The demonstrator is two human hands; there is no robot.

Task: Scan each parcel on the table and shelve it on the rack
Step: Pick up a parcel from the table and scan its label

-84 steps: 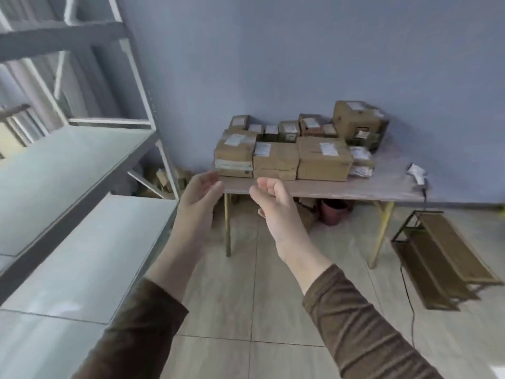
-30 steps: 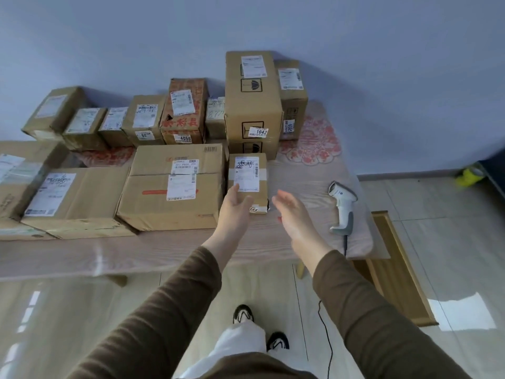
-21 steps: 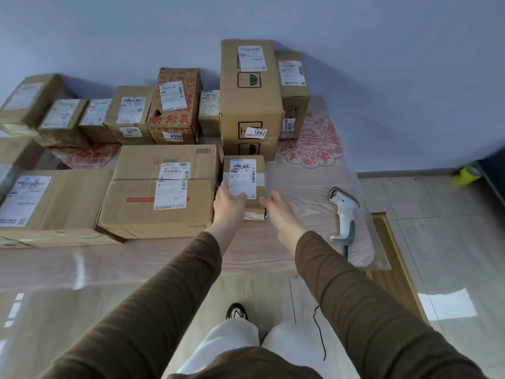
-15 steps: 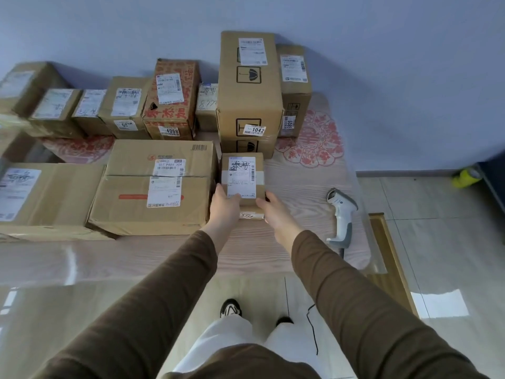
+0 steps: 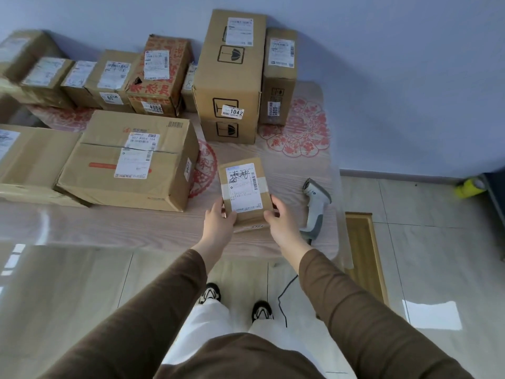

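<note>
Pulled away from the big carton [image 5: 128, 165], the small parcel [image 5: 244, 188] now sits nearer the counter [image 5: 114, 228] edge, label up, gripped at its near corners. Left hand [image 5: 218, 224] curls its thumb over the left corner; right hand [image 5: 280, 224] clasps the right side. Just right of it lies the scanner [image 5: 315, 206], well apart from the stacked parcels [image 5: 232, 75] at the wall.

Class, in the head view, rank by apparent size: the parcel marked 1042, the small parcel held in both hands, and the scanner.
1. parcel marked 1042
2. small parcel
3. scanner
</note>
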